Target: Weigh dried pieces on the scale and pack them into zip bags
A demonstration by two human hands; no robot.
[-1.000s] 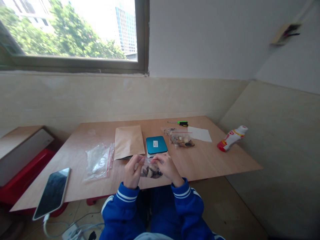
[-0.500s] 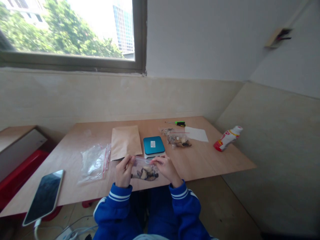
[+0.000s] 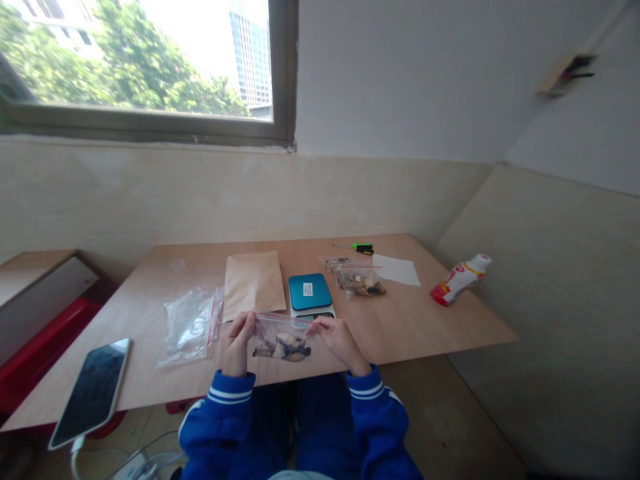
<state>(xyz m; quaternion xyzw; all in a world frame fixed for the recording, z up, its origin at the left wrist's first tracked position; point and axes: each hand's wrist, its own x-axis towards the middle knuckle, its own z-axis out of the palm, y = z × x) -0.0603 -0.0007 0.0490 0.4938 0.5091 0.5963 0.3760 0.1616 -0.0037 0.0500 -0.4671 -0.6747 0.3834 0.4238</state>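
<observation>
A clear zip bag (image 3: 283, 343) with brown and pale dried pieces in its lower part is stretched between my hands near the table's front edge. My left hand (image 3: 237, 343) pinches its top left corner. At the top right corner, my right hand (image 3: 341, 339) is closed on the bag's rim. Just behind the bag sits a small digital scale (image 3: 309, 292) with a blue top plate and a partly covered display. A brown paper pouch (image 3: 255, 283) lies to the left of the scale.
Empty clear bags (image 3: 193, 323) lie on the left, with a charging phone (image 3: 93, 393) at the table's left edge. Filled zip bags (image 3: 361, 281), white paper (image 3: 397, 270) and a screwdriver (image 3: 363, 247) are at the back right. A tilted bottle (image 3: 460, 280) stands near the right edge.
My hands have moved apart, so the bag's top is now pulled straight and wide. The scale's display shows more than before. The camera view has shifted slightly.
</observation>
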